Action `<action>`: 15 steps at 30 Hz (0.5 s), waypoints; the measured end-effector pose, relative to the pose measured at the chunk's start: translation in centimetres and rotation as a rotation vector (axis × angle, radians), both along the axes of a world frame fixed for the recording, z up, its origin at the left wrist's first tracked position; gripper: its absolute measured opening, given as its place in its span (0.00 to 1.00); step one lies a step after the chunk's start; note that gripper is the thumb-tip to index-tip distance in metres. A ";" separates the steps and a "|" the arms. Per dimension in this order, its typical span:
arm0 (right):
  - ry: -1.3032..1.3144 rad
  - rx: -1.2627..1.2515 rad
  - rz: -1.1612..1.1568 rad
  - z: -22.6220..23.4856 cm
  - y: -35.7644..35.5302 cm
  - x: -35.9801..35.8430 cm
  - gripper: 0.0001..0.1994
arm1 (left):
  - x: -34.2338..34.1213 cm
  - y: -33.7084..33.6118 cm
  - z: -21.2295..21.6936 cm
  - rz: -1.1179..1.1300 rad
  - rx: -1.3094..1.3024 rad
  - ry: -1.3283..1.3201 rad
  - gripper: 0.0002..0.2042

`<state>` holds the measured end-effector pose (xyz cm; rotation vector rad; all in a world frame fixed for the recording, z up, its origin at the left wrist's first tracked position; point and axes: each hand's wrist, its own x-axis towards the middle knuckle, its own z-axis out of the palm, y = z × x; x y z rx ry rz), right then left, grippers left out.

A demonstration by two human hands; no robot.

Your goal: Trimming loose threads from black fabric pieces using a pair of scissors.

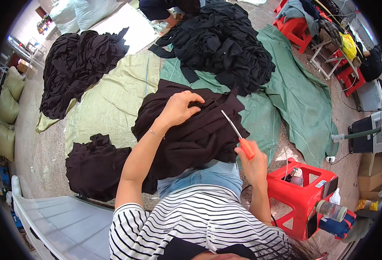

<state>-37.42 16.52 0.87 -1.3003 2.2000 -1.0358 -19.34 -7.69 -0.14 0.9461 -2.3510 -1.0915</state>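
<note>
Dark brown fabric [191, 147] lies bunched over my lap, with one layer spread toward the far side. Over its upper part hovers my left hand [180, 109], thumb and fingers apart and nothing seen between them. My right hand [254, 167], at the right edge of the cloth, grips a pair of scissors [247, 148] by its orange-red handles. The slim metal blades look closed and point up and to the left, above the fabric. Another bunch of dark brown cloth [96, 167] sits on the floor to my left.
Ahead are a large black garment heap [219, 43] and a dark brown heap [80, 65] on green sheeting [299, 91] and yellowish sheeting [113, 95]. A red stool [293, 190] stands at my right, a grey plastic bin [69, 216] at my left. Another person [167, 15] bends beyond the black heap.
</note>
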 end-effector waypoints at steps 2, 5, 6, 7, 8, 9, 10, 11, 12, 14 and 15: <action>-0.014 -0.045 0.018 0.5 0.4 0.4 0.14 | -0.2 0.4 -0.2 -0.053 -0.017 0.001 0.11; 0.013 -0.082 0.044 1.5 0.4 0.9 0.14 | -0.1 1.5 0.6 -0.116 0.071 -0.008 0.12; 0.010 -0.078 0.047 1.6 0.2 0.9 0.14 | 0.2 1.4 0.5 -0.138 0.049 0.001 0.12; 0.029 -0.071 0.069 1.6 0.1 1.0 0.14 | 0.4 1.2 0.5 -0.160 0.028 0.010 0.12; 0.049 -0.064 0.090 1.7 0.1 1.1 0.13 | 0.6 1.0 0.5 -0.158 0.031 0.008 0.12; 0.047 -0.063 0.093 1.7 0.0 1.2 0.13 | 0.6 0.7 0.6 -0.199 -0.002 -0.044 0.10; 0.054 -0.045 0.104 1.7 0.0 1.3 0.13 | 0.6 0.6 0.6 -0.240 -0.035 -0.097 0.08; 0.061 -0.026 0.115 1.7 -0.1 1.5 0.13 | 0.6 0.6 0.3 -0.237 -0.035 -0.098 0.08; 0.059 -0.025 0.115 1.9 0.0 1.7 0.13 | 0.5 0.8 -0.2 -0.195 -0.035 -0.030 0.08; 0.109 0.017 0.139 2.5 0.2 2.1 0.14 | 0.5 1.3 -0.6 -0.153 -0.035 0.035 0.09; 0.106 0.017 0.136 2.5 0.3 2.2 0.14 | 0.6 1.6 -0.4 -0.106 0.050 0.062 0.09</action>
